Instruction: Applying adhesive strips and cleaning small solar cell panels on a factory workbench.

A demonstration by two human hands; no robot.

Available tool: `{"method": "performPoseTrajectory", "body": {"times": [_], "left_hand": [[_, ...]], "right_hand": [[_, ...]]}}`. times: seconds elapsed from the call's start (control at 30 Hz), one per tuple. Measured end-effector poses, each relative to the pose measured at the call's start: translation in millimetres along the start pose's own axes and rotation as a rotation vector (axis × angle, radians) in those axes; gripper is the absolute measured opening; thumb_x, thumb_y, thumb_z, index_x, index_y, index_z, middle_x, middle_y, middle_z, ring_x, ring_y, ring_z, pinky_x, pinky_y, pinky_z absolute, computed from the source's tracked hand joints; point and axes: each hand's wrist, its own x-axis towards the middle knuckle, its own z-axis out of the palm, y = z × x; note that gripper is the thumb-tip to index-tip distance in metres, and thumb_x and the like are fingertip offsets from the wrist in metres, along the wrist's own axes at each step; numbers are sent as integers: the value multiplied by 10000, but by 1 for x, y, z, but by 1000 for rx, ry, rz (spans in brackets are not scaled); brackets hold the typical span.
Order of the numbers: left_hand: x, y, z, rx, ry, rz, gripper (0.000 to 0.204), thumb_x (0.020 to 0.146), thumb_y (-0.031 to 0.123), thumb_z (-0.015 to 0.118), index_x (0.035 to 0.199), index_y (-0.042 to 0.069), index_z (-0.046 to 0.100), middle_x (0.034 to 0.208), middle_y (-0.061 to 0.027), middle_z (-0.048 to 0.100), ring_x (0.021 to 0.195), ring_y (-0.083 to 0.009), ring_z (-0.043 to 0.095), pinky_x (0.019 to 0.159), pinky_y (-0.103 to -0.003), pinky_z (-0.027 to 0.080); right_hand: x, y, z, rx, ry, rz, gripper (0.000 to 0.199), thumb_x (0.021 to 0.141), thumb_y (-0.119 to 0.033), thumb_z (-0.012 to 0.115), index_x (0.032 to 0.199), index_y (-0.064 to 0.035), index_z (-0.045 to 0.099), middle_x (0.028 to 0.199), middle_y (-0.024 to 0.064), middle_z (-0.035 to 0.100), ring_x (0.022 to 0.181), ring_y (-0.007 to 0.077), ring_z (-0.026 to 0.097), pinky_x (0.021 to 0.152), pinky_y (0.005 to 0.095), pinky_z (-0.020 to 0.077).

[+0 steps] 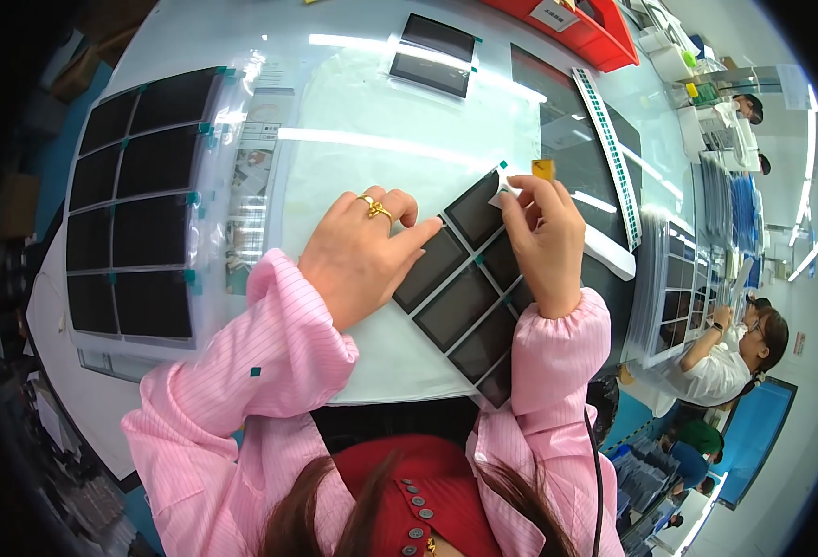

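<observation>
A tilted sheet of dark rectangular panels in a grid with pale gaps [450,288] lies in front of me, its near end by my right sleeve. My left hand [358,251], with rings on it, rests at the sheet's upper left edge. One finger is stretched onto the edge, the others loosely bent and apart. Over the sheet's far corner my right hand [548,227] pinches a small white flap [502,192] between thumb and fingertips. Just beyond the flap sits a green tab [503,165]. Whether the flap is attached to the sheet I cannot tell.
Stacked panel sheets [149,223] lie at the left, another stack [673,288] at the right. Two dark panels [435,56] lie at the back. A white strip with green tabs [605,153], a yellow tag [543,169] and a red bin [604,37] are right. A co-worker [738,357] sits beyond.
</observation>
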Motion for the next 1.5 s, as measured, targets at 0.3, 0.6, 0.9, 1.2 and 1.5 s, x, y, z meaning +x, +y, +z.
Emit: {"method": "performPoseTrajectory", "body": {"times": [0.3, 0.6, 0.9, 1.2, 1.5], "left_hand": [[0, -1, 3, -23, 35, 32, 332, 808, 52, 782, 1123, 150, 740, 1004, -3, 604, 855, -206, 596, 756, -369, 453], [2, 2, 1, -9, 8, -8, 196, 823, 96, 745, 1013, 142, 758, 983, -11, 604, 877, -208, 601, 765, -354, 451], [3, 1, -1, -10, -3, -12, 311, 779, 61, 791, 1067, 176, 764, 977, 10, 581, 781, -178, 565, 697, -344, 421], [4, 1, -2, -15, -17, -16, 326, 766, 58, 785, 1070, 172, 763, 981, 8, 579, 801, -186, 575, 703, -354, 419], [5, 1, -3, -12, -24, -18, 323, 772, 61, 785, 1076, 167, 760, 983, 5, 578, 807, -186, 576, 708, -354, 422]], "right_hand": [[0, 6, -2, 360, -126, 87, 73, 907, -10, 714, 939, 4, 651, 863, 23, 649, 755, 79, 576, 717, 232, 474], [3, -9, 19, 325, -232, 78, 104, 872, -70, 737, 924, -4, 676, 1069, 74, 593, 925, 152, 567, 853, 282, 450], [3, -8, 21, 300, -281, 56, 106, 848, -80, 752, 898, -15, 684, 1060, 83, 577, 1034, 229, 536, 936, 338, 425], [4, -10, 22, 257, -279, 19, 99, 826, -65, 758, 887, -11, 701, 1050, 86, 598, 1032, 238, 541, 922, 344, 439], [1, -10, 24, 237, -257, 23, 96, 837, -57, 757, 898, -6, 703, 1051, 98, 578, 1015, 242, 565, 913, 340, 454]]}}
